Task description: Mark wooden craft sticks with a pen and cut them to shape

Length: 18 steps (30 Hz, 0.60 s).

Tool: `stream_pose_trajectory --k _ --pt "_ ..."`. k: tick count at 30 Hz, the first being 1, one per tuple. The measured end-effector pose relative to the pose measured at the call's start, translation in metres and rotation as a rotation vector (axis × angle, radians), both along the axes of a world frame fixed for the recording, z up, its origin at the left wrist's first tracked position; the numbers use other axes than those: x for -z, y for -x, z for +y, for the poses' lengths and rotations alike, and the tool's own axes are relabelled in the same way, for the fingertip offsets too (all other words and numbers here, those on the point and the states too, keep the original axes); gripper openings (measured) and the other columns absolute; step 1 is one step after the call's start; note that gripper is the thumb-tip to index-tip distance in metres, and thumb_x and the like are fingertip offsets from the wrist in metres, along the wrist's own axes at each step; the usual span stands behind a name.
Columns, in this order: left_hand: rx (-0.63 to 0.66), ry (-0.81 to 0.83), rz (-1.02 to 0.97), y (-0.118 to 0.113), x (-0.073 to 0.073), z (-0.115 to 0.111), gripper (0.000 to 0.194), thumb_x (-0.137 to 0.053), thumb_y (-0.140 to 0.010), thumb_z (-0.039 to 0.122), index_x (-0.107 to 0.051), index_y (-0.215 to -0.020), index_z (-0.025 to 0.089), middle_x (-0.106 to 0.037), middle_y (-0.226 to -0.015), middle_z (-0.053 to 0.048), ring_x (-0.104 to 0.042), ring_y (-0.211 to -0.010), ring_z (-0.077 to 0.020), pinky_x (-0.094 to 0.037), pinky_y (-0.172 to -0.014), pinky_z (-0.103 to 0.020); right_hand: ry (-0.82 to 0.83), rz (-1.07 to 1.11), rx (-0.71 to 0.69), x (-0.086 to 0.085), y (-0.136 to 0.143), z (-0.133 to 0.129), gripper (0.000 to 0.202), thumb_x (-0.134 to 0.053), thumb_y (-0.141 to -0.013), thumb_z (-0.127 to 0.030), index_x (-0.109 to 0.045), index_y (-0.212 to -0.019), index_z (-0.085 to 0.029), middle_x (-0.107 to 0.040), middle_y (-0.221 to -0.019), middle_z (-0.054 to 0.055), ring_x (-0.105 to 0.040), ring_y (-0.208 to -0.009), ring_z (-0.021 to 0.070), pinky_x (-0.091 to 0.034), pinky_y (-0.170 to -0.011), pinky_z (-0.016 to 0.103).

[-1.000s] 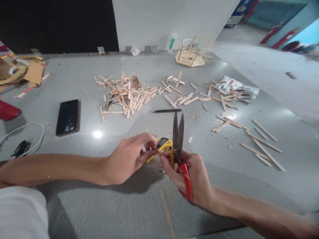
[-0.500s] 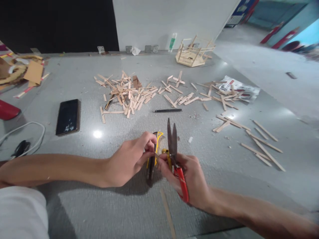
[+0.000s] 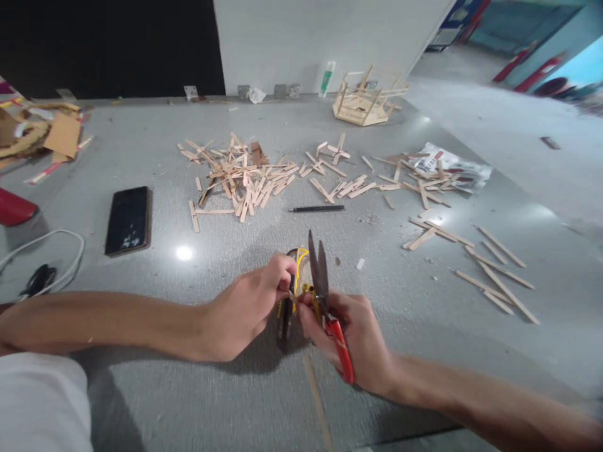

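My right hand (image 3: 362,336) is closed round scissors (image 3: 342,348) with red handles, their dark blades slightly parted and pointing away from me. Its thumb and forefinger also pinch one end of a small, thin piece of wood (image 3: 293,297). The fingers of my left hand (image 3: 252,301) are pinched on that piece's other end, partly hiding it. Between the hands, a black and yellow utility knife (image 3: 286,320) lies on the table. Close to the scissors' pivot shows a small yellow object (image 3: 308,289), its kind unclear.
Wooden craft sticks (image 3: 249,182) lie heaped beyond my hands, with more sticks (image 3: 499,270) scattered at right. A pen (image 3: 316,209) lies before the heap. At left is a phone (image 3: 129,221); at the back stand a stick-built frame (image 3: 362,107) and a glue stick (image 3: 326,80).
The scissors have tipped and shifted slightly left, along with my right hand. My left hand has dropped a little and its fingers have closed in more tightly.
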<state>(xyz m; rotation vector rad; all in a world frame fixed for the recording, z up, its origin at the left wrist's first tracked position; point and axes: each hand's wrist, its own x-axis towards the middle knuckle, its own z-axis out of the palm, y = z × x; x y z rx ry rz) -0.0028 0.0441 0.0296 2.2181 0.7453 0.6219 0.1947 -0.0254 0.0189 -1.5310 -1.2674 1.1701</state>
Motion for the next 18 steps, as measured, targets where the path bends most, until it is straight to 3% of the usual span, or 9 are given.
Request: stream_pose_trajectory --k 5,8,14,18 --pt "-0.034 0.014 -0.009 0.002 0.005 -0.004 0.024 -0.047 -0.103 0.013 -0.041 -0.121 0.028 -0.067 -0.101 0.000 -0.072 -0.084 -0.0140 -0.058 -0.075 -0.024 -0.062 -0.033 -0.069 0.006 -0.002 -0.002 0.028 -0.068 -0.091 -0.037 -0.060 -0.071 -0.020 -0.055 -0.058 -0.001 -0.050 -0.047 0.0120 -0.043 -0.044 0.025" --pt "-0.062 -0.066 -0.015 0.002 0.011 -0.006 0.020 -0.048 -0.104 0.014 -0.045 -0.118 0.027 -0.066 -0.094 0.002 -0.069 -0.075 -0.0139 -0.057 -0.070 -0.024 -0.068 -0.021 -0.098 0.001 -0.002 0.000 0.025 -0.067 -0.091 -0.036 -0.060 -0.073 -0.020 -0.059 -0.060 0.000 -0.054 -0.051 0.0135 -0.045 -0.046 0.025" --pt "-0.003 -0.245 -0.075 0.005 0.025 -0.007 0.032 -0.046 -0.101 0.006 -0.047 -0.127 0.023 -0.071 -0.107 -0.006 -0.072 -0.092 -0.0182 -0.061 -0.083 -0.030 -0.016 0.081 -0.120 -0.015 -0.001 0.008 0.026 -0.070 -0.088 -0.041 -0.062 -0.076 -0.020 -0.058 -0.058 -0.001 -0.054 -0.049 0.0127 -0.047 -0.044 0.024" --pt "-0.004 -0.223 -0.069 0.002 0.011 -0.005 0.023 -0.047 -0.101 0.006 -0.053 -0.114 0.024 -0.071 -0.099 -0.002 -0.070 -0.083 -0.0151 -0.059 -0.077 -0.026 0.015 0.133 -0.136 -0.015 -0.004 0.010 0.033 -0.072 -0.090 -0.050 -0.064 -0.081 -0.019 -0.062 -0.059 -0.001 -0.060 -0.050 0.0133 -0.052 -0.047 0.024"
